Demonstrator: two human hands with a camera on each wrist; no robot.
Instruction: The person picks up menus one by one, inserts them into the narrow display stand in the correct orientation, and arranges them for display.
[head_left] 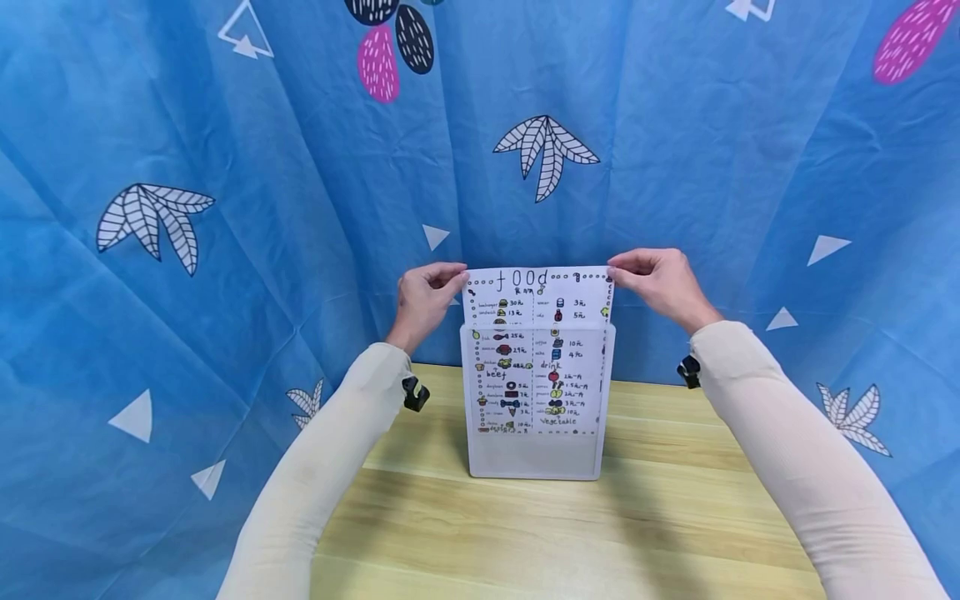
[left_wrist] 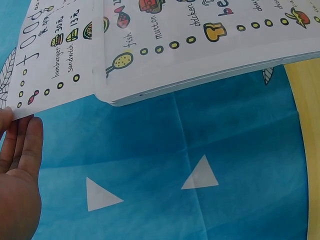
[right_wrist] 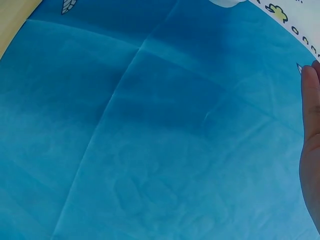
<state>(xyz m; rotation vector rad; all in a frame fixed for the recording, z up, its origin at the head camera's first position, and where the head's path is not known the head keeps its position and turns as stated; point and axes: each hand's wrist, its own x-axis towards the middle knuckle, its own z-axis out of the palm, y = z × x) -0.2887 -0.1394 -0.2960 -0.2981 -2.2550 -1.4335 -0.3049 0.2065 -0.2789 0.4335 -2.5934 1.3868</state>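
Note:
A paper menu (head_left: pixel 525 293) headed "food", with drawn items and prices, stands partway inside a clear sign holder (head_left: pixel 534 458) with a pale frame. Its upper part sticks out above the holder's top edge, and a see-through strip shows below the sheet's lower end. My left hand (head_left: pixel 425 302) pinches the sheet's top left corner between thumb and fingers. At the top right corner, my right hand (head_left: pixel 663 283) pinches the paper likewise. The left wrist view shows the menu (left_wrist: pixel 55 60) entering the holder (left_wrist: pixel 165 82). Only a sliver of the right hand (right_wrist: pixel 311 145) appears in its wrist view.
The holder stands upright on a light wood-grain table (head_left: pixel 450 533). Behind and at both sides hangs a blue curtain (head_left: pixel 300 167) printed with leaves and triangles. A dark wrist camera (head_left: pixel 415 393) sits on the left sleeve, another (head_left: pixel 688 372) on the right.

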